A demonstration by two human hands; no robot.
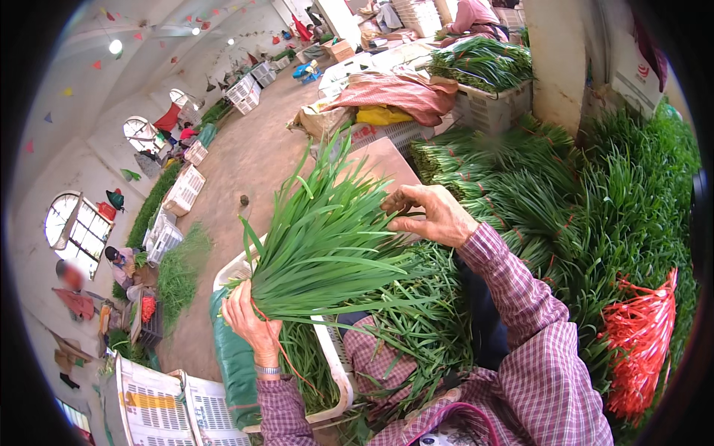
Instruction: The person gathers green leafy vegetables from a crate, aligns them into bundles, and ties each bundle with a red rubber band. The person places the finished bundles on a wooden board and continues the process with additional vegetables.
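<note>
My left hand (pixel 252 319) grips a large bunch of green garlic chives (pixel 318 251) by its lower end. A thin red tie strip (pixel 287 357) runs along that hand and hangs below it. The leaves fan up and to the right. My right hand (pixel 432 214) is beside the leaf tips, thumb and fingers curled apart, with nothing visible between them. Below the bunch stands a white plastic crate (pixel 334 362) holding cut leaves. More loose leaves (pixel 418 312) lie across my lap.
Tied chive bundles (pixel 502 184) and loose chives (pixel 630 167) are heaped at my right, near hanging red strips (pixel 641 345). A green sack (pixel 231 357) leans against the crate's left side. White crates (pixel 162 401) stand lower left. Co-workers (pixel 128 267) sit along the wall.
</note>
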